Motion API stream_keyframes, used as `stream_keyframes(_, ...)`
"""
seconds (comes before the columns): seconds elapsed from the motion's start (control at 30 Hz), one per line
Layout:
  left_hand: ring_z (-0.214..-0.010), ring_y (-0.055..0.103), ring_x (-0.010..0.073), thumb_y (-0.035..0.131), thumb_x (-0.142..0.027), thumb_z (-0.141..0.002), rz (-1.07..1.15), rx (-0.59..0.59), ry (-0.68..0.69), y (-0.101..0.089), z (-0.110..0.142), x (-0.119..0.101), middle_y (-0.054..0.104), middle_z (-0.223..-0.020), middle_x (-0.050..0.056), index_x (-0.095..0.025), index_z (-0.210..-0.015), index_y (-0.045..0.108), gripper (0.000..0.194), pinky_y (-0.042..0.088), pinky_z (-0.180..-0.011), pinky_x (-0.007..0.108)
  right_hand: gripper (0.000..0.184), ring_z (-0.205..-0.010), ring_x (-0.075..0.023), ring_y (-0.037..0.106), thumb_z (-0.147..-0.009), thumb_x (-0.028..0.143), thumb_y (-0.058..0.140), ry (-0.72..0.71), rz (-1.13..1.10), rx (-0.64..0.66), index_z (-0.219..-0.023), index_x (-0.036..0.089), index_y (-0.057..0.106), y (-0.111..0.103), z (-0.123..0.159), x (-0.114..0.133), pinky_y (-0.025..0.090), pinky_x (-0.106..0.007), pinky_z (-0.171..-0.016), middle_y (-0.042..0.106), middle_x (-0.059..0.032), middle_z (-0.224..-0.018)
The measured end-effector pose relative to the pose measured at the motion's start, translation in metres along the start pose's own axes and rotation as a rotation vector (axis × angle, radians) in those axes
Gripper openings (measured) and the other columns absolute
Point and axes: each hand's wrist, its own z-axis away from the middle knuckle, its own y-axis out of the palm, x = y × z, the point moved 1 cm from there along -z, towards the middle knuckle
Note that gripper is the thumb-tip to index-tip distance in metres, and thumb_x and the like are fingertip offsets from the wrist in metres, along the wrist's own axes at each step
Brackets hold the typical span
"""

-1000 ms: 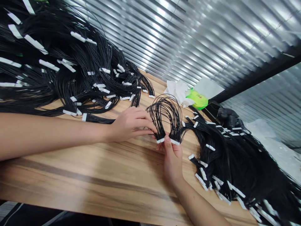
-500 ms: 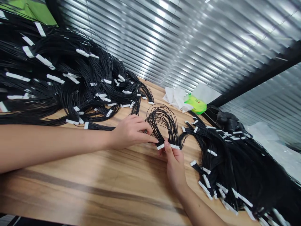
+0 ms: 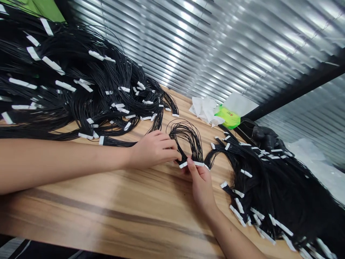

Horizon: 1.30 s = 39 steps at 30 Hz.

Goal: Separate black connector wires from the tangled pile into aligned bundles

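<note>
A black wire harness (image 3: pixel 188 135) is bent into an upright loop, its white connectors (image 3: pixel 199 164) side by side at the bottom. My right hand (image 3: pixel 201 180) grips the connectors between thumb and fingers, the thumb lying on the near face. From the left, my left hand (image 3: pixel 159 150) pinches the wires just above the left connector; its fingertips are partly hidden. A flat harness with a white end connector (image 3: pixel 101 140) lies behind my left forearm. Another white connector (image 3: pixel 207 167) sits close to the right end of the held ones.
A large heap of black harnesses (image 3: pixel 107 72) with white connectors covers the table's (image 3: pixel 129 208) left back. Another pile (image 3: pixel 275 190) lies on the right. White tissues (image 3: pixel 203 108) and a bright green packet (image 3: pixel 228 117) lie near the corrugated metal wall (image 3: pixel 161 39).
The left fingers have curled in closer at the wires by the left connector. The right hand keeps its grip, and the view has shifted slightly.
</note>
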Motion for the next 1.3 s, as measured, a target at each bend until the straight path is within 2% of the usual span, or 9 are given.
stream_keyframes(0.13, -0.077, 0.054, 0.0133, 0.047, -0.027, -0.095, 0.044, 0.105, -0.024, -0.001, -0.003, -0.004, 0.068, -0.087, -0.001, -0.022, -0.092, 0.066, 0.02, 0.034, -0.069, 0.027, 0.045, -0.061, -0.0164, 0.05, -0.079, 0.057, 0.06, -0.015, 0.04, 0.023, -0.059, 0.018, 0.061, 0.0, 0.0, -0.003, 0.041, -0.029, -0.061, 0.058, -0.0023, -0.06)
stream_keyframes(0.33, -0.081, 0.054, 0.0148, 0.052, -0.029, -0.093, 0.102, 0.235, -0.042, 0.002, -0.004, -0.003, 0.064, -0.088, -0.001, -0.021, -0.09, 0.063, 0.014, 0.034, -0.074, 0.027, 0.043, -0.06, -0.0158, 0.048, -0.078, 0.058, 0.061, 0.001, 0.031, 0.036, -0.062, 0.018, 0.06, 0.002, -0.001, -0.004, 0.04, -0.028, -0.058, 0.055, -0.0011, -0.059)
stream_keyframes(0.53, -0.083, 0.053, 0.0171, 0.05, -0.026, -0.093, 0.014, 0.269, 0.013, 0.009, 0.0, -0.002, 0.061, -0.089, 0.002, -0.02, -0.088, 0.06, 0.013, 0.032, -0.075, 0.031, 0.042, -0.062, -0.0162, 0.049, -0.077, 0.059, 0.061, 0.017, 0.026, 0.054, -0.069, 0.017, 0.062, 0.003, -0.001, -0.002, 0.041, -0.029, -0.059, 0.056, -0.0008, -0.06)
stream_keyframes(0.63, -0.076, 0.052, 0.0161, 0.049, -0.03, -0.092, -0.007, 0.199, 0.054, 0.006, -0.001, -0.001, 0.062, -0.084, 0.002, -0.018, -0.08, 0.058, 0.019, 0.032, -0.071, 0.032, 0.042, -0.062, -0.0163, 0.05, -0.076, 0.059, 0.062, 0.025, 0.018, 0.047, -0.069, 0.017, 0.063, 0.002, -0.002, -0.001, 0.041, -0.029, -0.061, 0.057, -0.0003, -0.059)
stream_keyframes(0.73, -0.065, 0.05, 0.0138, 0.049, -0.038, -0.092, 0.025, 0.017, 0.194, -0.002, -0.002, 0.0, 0.059, -0.068, -0.001, -0.02, -0.068, 0.053, 0.03, 0.032, -0.067, 0.032, 0.041, -0.061, -0.0149, 0.049, -0.076, 0.056, 0.065, 0.037, -0.036, 0.039, -0.06, 0.018, 0.06, -0.001, -0.004, -0.001, 0.04, -0.028, -0.062, 0.056, 0.0005, -0.058)
stream_keyframes(0.87, -0.053, 0.045, 0.0108, 0.052, -0.04, -0.09, 0.065, -0.134, 0.322, -0.009, -0.001, 0.0, 0.051, -0.05, -0.006, -0.021, -0.06, 0.048, 0.036, 0.031, -0.064, 0.03, 0.035, -0.056, -0.0118, 0.046, -0.073, 0.051, 0.071, 0.096, -0.309, 0.058, -0.064, 0.018, 0.063, -0.002, -0.009, -0.002, 0.039, -0.026, -0.06, 0.058, 0.002, -0.061)
stream_keyframes(0.97, -0.052, 0.046, 0.0101, 0.056, -0.037, -0.088, 0.105, -0.147, 0.241, -0.009, 0.0, 0.002, 0.053, -0.051, -0.007, -0.021, -0.063, 0.051, 0.03, 0.031, -0.064, 0.03, 0.03, -0.053, -0.0097, 0.043, -0.07, 0.046, 0.075, 0.133, -0.536, 0.086, -0.067, 0.018, 0.064, -0.001, -0.011, 0.0, 0.039, -0.026, -0.058, 0.061, 0.002, -0.065)
stream_keyframes(1.2, -0.071, 0.058, 0.0123, 0.055, -0.033, -0.088, 0.329, -0.045, -0.257, -0.004, -0.001, 0.012, 0.066, -0.073, -0.002, -0.019, -0.085, 0.06, 0.016, 0.038, -0.078, 0.029, 0.027, -0.052, -0.008, 0.04, -0.068, 0.039, 0.08, 0.187, -0.826, 0.099, -0.062, 0.021, 0.061, -0.005, -0.009, 0.008, 0.043, -0.028, -0.066, 0.054, 0.007, -0.059)
stream_keyframes(1.3, -0.085, 0.059, 0.0155, 0.047, -0.032, -0.093, 0.405, -0.011, -0.292, -0.001, -0.001, 0.015, 0.068, -0.087, 0.003, -0.019, -0.093, 0.062, 0.021, 0.038, -0.089, 0.033, 0.027, -0.051, -0.0086, 0.039, -0.071, 0.04, 0.078, 0.187, -0.825, 0.123, -0.062, 0.022, 0.06, -0.007, -0.006, 0.008, 0.044, -0.031, -0.069, 0.054, 0.0073, -0.058)
